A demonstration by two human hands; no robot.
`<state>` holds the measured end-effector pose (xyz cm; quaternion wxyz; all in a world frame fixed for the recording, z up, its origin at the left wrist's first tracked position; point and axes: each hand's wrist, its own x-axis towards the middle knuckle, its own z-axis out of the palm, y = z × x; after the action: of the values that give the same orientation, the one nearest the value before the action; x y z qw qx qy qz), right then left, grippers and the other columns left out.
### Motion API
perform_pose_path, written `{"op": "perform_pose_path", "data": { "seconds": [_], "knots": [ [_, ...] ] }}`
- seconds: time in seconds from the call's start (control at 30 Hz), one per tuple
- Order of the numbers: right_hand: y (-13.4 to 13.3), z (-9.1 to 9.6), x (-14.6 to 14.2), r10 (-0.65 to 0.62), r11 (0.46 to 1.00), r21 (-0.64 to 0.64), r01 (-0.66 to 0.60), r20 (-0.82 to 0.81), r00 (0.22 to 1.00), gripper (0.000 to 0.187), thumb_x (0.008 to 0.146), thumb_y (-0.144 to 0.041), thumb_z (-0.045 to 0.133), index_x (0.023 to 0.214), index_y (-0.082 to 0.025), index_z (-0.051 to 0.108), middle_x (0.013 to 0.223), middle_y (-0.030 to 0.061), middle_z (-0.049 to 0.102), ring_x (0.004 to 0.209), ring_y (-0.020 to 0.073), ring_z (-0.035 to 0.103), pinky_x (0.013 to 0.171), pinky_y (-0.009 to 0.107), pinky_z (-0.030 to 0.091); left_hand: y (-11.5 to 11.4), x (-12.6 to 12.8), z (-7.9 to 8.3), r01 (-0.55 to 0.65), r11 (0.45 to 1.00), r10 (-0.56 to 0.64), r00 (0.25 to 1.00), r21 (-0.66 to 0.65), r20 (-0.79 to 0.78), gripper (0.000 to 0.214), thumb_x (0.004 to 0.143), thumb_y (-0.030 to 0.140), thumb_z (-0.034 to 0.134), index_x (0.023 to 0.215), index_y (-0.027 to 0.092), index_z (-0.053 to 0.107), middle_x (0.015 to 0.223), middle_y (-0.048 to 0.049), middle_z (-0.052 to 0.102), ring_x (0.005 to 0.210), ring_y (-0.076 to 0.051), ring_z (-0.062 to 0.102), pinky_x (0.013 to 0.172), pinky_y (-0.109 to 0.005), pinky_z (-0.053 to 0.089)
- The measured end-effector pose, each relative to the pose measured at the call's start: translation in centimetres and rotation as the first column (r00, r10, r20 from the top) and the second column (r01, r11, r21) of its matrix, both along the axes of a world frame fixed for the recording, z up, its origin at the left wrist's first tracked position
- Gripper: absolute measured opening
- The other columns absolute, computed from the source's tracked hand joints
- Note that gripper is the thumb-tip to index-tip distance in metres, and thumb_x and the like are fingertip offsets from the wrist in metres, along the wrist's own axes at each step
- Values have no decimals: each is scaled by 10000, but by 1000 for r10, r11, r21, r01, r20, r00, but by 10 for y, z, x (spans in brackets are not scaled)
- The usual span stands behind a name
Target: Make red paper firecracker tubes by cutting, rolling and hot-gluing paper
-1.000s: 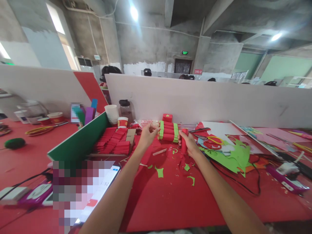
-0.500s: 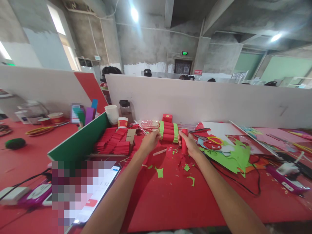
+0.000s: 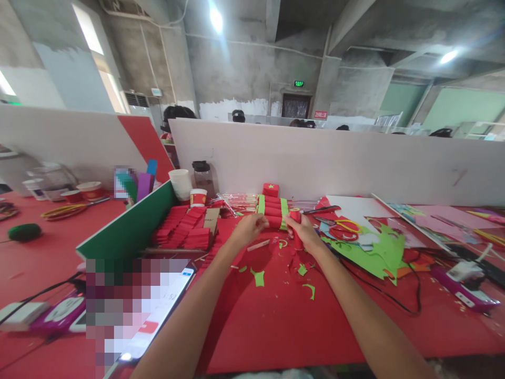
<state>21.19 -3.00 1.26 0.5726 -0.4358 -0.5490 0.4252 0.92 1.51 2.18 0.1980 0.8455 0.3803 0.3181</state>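
My right hand (image 3: 304, 232) is closed around a small red paper roll (image 3: 296, 227) held upright over the red table (image 3: 276, 321). My left hand (image 3: 249, 228) is curled in a pinch just left of it, beside a bundle of red rolls with green bands (image 3: 272, 210); what it pinches is too small to make out. Green paper scraps (image 3: 258, 278) lie on the table in front of both hands.
Stacks of red paper pieces (image 3: 183, 229) lie to the left beside a green board (image 3: 126, 226). Red-handled scissors (image 3: 341, 231), green cut paper (image 3: 379, 252), a glue gun and cable (image 3: 461, 287) lie to the right. A phone (image 3: 158, 310) sits near left. White partitions stand behind.
My left hand has dropped from beside the banded bundle and moved right, close to my right hand. The right hand has stayed in place with the roll.
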Motion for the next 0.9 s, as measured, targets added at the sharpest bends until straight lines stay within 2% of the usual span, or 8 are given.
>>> {"op": "perform_pose_path", "data": {
  "seconds": [0.13,0.27,0.57,0.73,0.9],
  "knots": [
    [-1,-2,-3,-29,997,71,16,182,983,308,714,-413,749,676,-192,537,538,-57,494,480,99,428,480,232,356,-6,8,1,142,988,-133,983,-65,128,204,867,355,543,828,168,616,763,-17,654,684,-142,560,624,-234,407],
    [-3,0,-6,-11,995,100,-20,302,953,283,717,-421,749,717,-179,602,592,-39,531,542,115,465,530,239,387,-12,12,2,164,982,-146,975,-95,167,210,859,356,551,808,162,613,734,-2,630,661,-127,532,606,-227,391],
    [1,-1,-3,-30,990,140,-24,366,930,180,731,-333,705,756,-164,646,702,9,645,642,151,563,612,254,450,-14,14,4,194,969,-159,964,-155,212,247,871,371,512,822,152,615,766,-9,634,691,-132,533,637,-239,396],
    [0,0,-4,-32,986,162,-35,394,919,143,760,-318,668,738,-179,645,673,-2,624,628,146,545,595,242,441,-19,13,7,204,965,-171,965,-164,197,271,894,392,467,834,155,584,772,-2,585,692,-129,503,647,-245,398],
    [-6,6,-5,14,985,155,-80,386,922,154,766,-330,670,722,-184,648,645,-6,603,618,144,525,560,229,420,-24,10,9,257,937,-212,957,-237,200,316,915,462,421,854,172,531,785,13,504,682,-114,452,622,-227,419]
  ]
}}
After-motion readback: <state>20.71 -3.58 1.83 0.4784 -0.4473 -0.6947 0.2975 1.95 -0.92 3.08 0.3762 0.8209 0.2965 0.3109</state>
